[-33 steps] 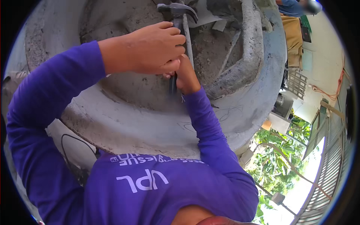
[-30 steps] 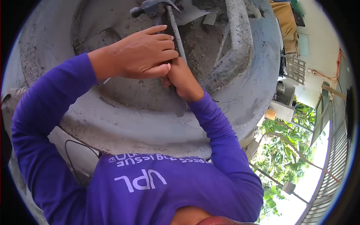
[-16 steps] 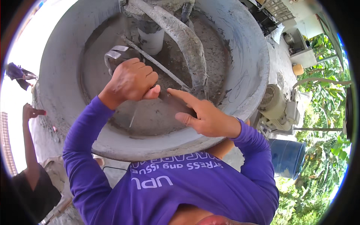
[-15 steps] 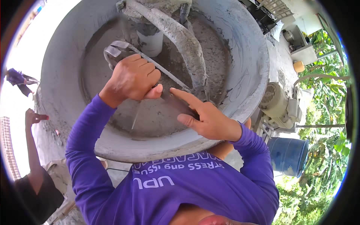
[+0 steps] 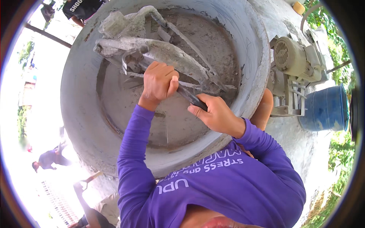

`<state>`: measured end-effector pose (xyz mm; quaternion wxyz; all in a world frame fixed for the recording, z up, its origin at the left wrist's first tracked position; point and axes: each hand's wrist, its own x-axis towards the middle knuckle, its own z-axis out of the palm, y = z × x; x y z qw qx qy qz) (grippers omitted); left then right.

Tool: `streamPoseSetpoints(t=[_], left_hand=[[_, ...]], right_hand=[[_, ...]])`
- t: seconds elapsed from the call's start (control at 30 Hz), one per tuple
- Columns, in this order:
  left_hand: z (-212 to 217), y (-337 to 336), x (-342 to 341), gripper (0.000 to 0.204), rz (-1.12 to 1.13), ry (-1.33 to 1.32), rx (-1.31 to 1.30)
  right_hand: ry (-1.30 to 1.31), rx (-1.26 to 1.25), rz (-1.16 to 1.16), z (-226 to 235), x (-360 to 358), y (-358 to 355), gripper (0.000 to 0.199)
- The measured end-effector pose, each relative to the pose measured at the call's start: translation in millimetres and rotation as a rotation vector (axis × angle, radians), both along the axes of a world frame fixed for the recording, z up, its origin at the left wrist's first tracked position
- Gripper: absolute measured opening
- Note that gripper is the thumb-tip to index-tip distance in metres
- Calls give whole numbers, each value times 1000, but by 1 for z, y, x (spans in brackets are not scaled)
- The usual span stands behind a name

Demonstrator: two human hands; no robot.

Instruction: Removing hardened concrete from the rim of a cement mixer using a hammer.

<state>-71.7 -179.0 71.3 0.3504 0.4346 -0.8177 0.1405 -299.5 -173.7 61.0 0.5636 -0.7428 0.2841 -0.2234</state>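
A claw hammer (image 5: 186, 94) with a dark handle slants over a large round mixing pan (image 5: 81, 87), its metal head pointing to the far left. My left hand (image 5: 159, 81) is wrapped round the handle below the head. At the handle's lower end, my right hand (image 5: 216, 116) grips it with the thumb along the near side. Beneath and beyond the head are the mixer's arms (image 5: 171, 51), crusted with dried cement. The hammer head overlaps one of these arms; whether they touch I cannot tell. Grey residue coats the pan's floor.
A motor (image 5: 291, 57) on a metal frame stands right of the pan, beside a blue drum (image 5: 325, 108). At the lower left is another person's arm (image 5: 85, 201). Other people appear at the far left (image 5: 53, 157) and behind the pan (image 5: 81, 9).
The view has shifted and turned. My right hand, earlier apart from my left with fingers spread, now closes round the handle's end. The hammer shows more clearly across the pan.
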Motion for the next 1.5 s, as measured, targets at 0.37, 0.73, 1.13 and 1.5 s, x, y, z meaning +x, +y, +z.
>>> streamPoseSetpoints(t=[0.37,0.73,1.13,1.5], left_hand=[[65,8,-22,41,120,-177,-303],[-10,-1,-14,30,114,149,-81],[35,43,40,38,308,86,-584],[-71,18,107,44,689,1372,-958]], right_hand=[[-116,-68,135,23,-5,-12,37],[127,-105,62,12,-7,1,33],[68,-106,470,50,60,-24,32],[19,-529,347,-14,198,-35,30]])
